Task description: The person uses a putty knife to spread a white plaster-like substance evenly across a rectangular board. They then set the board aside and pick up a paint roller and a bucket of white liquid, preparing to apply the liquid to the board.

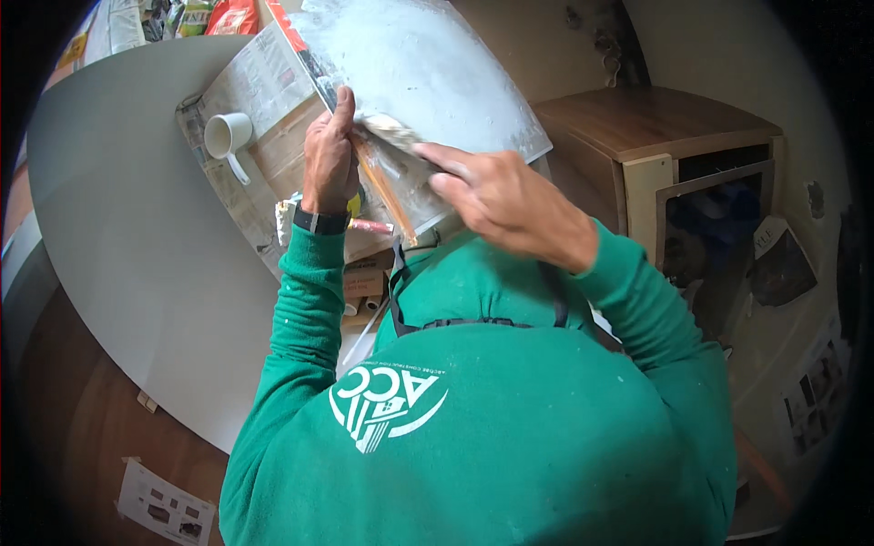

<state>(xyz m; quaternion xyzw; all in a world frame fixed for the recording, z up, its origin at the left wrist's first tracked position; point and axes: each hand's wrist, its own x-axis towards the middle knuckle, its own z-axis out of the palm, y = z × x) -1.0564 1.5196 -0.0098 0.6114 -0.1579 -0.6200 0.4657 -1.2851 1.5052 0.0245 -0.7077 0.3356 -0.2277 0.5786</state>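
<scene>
A panel (428,64) with a smeared white-grey coating is tilted up in front of me, its left edge streaked red and dark. My left hand (330,164) is closed on that edge, thumb pointing up along it. My right hand (519,205) grips a putty knife (399,139), its dark blade carrying thick white paste. The blade lies against the panel's left edge, just beside my left fingers. Below it runs an orange-brown strip (387,191) along the lower edge. My right fingers hide most of the knife's handle.
A white mug (228,136) stands on newspaper (264,82) covering part of a grey round-edged table (118,209). A small red-and-white tube (371,226) lies near my left wrist. Right of the panel is a brown wooden cabinet (646,123). Coloured packages (232,16) sit beyond the table.
</scene>
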